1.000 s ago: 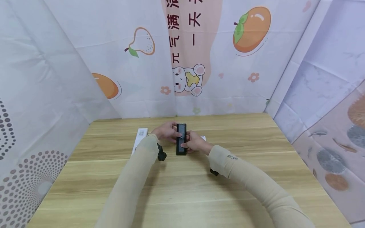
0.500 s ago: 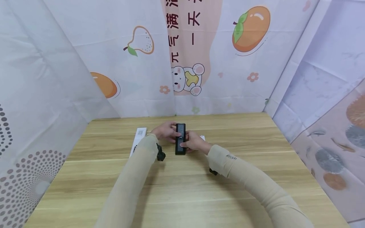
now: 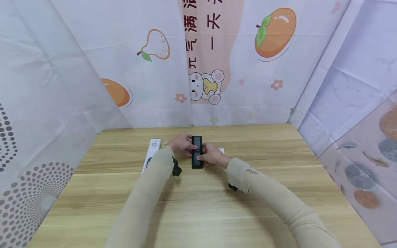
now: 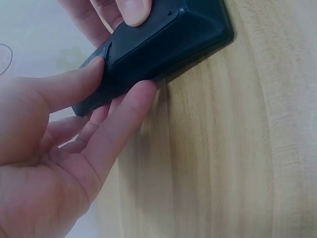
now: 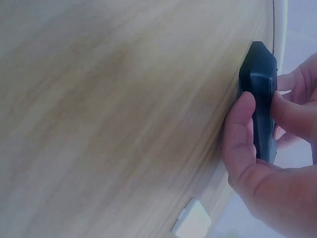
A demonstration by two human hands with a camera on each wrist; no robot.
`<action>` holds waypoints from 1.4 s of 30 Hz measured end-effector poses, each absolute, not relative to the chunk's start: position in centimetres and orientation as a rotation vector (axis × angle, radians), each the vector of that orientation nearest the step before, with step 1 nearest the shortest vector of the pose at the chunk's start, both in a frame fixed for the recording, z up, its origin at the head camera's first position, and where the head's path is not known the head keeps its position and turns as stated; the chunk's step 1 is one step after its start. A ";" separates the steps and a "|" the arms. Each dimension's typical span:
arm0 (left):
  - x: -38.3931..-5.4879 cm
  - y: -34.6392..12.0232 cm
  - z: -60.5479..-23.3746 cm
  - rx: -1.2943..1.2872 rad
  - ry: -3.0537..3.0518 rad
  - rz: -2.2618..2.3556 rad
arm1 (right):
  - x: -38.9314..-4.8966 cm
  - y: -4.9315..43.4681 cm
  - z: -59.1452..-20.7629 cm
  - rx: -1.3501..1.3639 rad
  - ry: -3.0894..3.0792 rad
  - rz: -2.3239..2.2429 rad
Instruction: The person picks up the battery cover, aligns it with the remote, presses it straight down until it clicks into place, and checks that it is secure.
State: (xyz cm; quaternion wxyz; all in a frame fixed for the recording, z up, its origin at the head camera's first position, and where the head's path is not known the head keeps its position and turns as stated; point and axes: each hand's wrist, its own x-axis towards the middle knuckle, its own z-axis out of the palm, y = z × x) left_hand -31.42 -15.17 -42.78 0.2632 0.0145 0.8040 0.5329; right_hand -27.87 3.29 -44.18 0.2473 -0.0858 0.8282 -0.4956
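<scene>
At table (image 3: 198, 213), gripping case (image 3: 196, 153): left hand (image 3: 181, 143) nine o'clock, right hand (image 3: 214, 154) three; best press panel (image 4: 131, 40), perhaps lid, evenly.

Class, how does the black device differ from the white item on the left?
The left hand and right hand grip the black device; the white item lies on the table. The white item shows a square printed code; the black device shows none. Both look long and narrow.
</scene>
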 end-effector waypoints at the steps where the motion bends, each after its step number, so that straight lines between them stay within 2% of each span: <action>1: -31.4 -15.1 -42.9 0.038 2.177 1.440 | -27.9 3.3 -44.2 -0.244 2.265 -1.343; 33: -31.3 -14.2 -43.0 -0.030 2.304 1.320 | -28.3 3.6 -44.9 -0.258 2.316 -1.316; 42: -31.1 -13.4 -42.8 -0.118 2.372 1.261 | -28.2 3.7 -44.9 -0.243 2.296 -1.329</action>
